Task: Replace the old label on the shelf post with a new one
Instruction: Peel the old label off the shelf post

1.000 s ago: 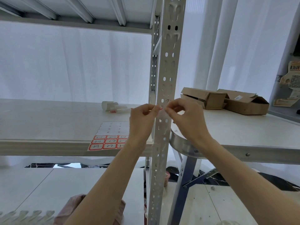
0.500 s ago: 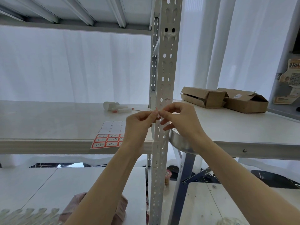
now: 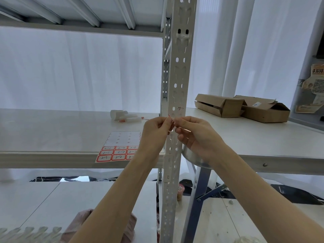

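The left hand (image 3: 156, 133) and the right hand (image 3: 199, 136) meet fingertip to fingertip, each pinching between thumb and forefinger one side of a small label (image 3: 171, 120). Only a sliver of its reddish edge shows between the fingers; the rest is hidden by them. The label is held right at the front face of the shelf post (image 3: 178, 76), at about the height of the shelf board (image 3: 52, 132), and whether it touches the metal cannot be told. The other fingers of the right hand are loosely curled below the pinch, in front of the post. Just above the hands, a small handwritten mark (image 3: 180, 108) sits on the post beside one of its holes. On the shelf board to the left of the left wrist lies a label sheet (image 3: 121, 149), its upper rows peeled bare and its lower rows holding red-bordered labels with handwriting. Farther back on the same board lies a white bottle (image 3: 121, 115) on its side. To the right of the post stands a white table (image 3: 263, 142) with two cardboard boxes (image 3: 222, 105) lying side by side on it. A pink cloth (image 3: 130, 223) lies low down, behind the left forearm.
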